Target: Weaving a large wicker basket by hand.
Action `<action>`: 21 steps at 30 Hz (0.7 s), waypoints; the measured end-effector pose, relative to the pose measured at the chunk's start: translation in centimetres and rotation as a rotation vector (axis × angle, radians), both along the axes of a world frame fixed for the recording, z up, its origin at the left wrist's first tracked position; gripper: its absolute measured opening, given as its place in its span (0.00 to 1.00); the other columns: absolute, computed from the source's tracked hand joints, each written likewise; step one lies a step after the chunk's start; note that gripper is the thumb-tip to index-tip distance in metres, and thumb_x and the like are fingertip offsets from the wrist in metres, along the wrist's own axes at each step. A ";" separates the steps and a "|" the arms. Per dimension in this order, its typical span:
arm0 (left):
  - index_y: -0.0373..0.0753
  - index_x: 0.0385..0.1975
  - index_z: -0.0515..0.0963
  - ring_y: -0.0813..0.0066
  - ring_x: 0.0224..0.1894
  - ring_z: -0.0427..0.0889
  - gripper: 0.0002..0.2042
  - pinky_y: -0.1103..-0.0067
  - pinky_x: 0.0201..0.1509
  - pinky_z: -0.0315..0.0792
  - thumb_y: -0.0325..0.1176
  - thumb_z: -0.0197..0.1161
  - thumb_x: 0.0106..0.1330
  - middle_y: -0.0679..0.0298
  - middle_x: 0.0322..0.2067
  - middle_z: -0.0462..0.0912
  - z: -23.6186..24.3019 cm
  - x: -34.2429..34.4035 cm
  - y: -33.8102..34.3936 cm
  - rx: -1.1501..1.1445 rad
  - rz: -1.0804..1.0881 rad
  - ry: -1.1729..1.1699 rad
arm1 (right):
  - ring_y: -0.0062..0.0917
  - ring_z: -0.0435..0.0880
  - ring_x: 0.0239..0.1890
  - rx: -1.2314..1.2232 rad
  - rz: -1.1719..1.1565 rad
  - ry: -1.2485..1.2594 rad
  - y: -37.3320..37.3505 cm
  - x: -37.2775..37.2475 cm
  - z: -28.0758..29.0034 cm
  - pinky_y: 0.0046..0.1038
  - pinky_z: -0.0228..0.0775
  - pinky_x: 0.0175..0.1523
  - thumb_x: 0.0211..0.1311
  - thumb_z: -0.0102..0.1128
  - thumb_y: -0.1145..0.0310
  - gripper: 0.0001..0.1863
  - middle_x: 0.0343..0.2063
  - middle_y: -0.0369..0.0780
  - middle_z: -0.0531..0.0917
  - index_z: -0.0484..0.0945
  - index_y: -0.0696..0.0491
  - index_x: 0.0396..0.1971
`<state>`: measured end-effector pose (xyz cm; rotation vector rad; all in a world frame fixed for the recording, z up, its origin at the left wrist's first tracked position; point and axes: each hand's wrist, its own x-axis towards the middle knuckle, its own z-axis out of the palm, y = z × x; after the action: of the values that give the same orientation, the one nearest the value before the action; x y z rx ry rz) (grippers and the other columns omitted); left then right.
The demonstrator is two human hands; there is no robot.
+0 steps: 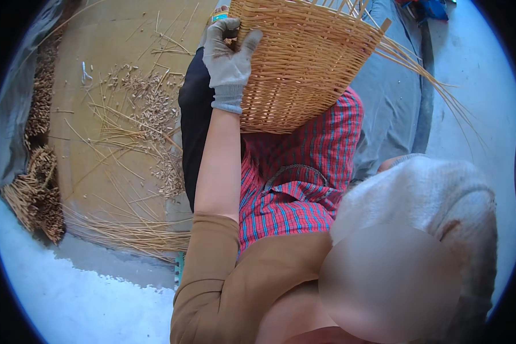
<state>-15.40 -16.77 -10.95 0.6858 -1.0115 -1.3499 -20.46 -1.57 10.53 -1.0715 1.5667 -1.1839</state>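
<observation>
My left hand point(228, 60), in a grey-white knit glove soiled at the fingers, grips the left edge of a woven wicker basket point(304, 69). The thumb presses its near face while the other fingers curl round the edge. Tilted over my lap, the basket has long loose rods point(424, 71) sticking out at its upper right. A large white knitted piece point(421, 195) with a brown stain fills the lower right and blocks the view there. Only a bit of skin beside a grey band shows above it; whether that is my right hand's wrist cannot be made out.
Left of me, short cut-off bits point(155, 109) and thin rods litter a tan mat point(77, 120). A bundle of long rods point(132, 236) lies below them. Thick bundles of sticks point(37, 183) stand at the far left. Grey cloth point(393, 97) spreads to the right.
</observation>
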 end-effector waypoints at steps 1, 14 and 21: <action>0.36 0.43 0.77 0.77 0.41 0.76 0.22 0.80 0.49 0.73 0.32 0.81 0.53 0.67 0.40 0.77 0.0 0.2 0.0 0.001 0.011 -0.014 | 0.30 0.84 0.36 -0.008 0.009 -0.035 0.1 0.1 -0.1 0.34 0.76 0.39 0.60 0.62 0.69 0.14 0.31 0.41 0.84 0.80 0.58 0.45; 0.38 0.46 0.75 0.80 0.37 0.79 0.24 0.82 0.44 0.77 0.34 0.81 0.53 0.66 0.40 0.81 -0.7 0.4 -0.3 -0.049 0.060 -0.072 | 0.27 0.83 0.32 -0.117 0.185 -0.408 -1.0 0.7 0.9 0.31 0.75 0.37 0.61 0.62 0.72 0.13 0.30 0.40 0.83 0.79 0.59 0.45; 0.36 0.45 0.78 0.80 0.44 0.76 0.17 0.81 0.52 0.72 0.30 0.76 0.60 0.68 0.42 0.78 0.5 0.3 0.4 0.002 0.011 -0.037 | 0.25 0.83 0.31 -0.153 0.273 -0.578 -1.1 0.4 1.2 0.29 0.74 0.35 0.62 0.61 0.73 0.13 0.29 0.40 0.83 0.79 0.59 0.46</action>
<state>-15.06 -16.40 -10.41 0.7193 -1.0349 -1.3333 -20.07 -2.70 11.73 -0.8952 0.8694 -1.2899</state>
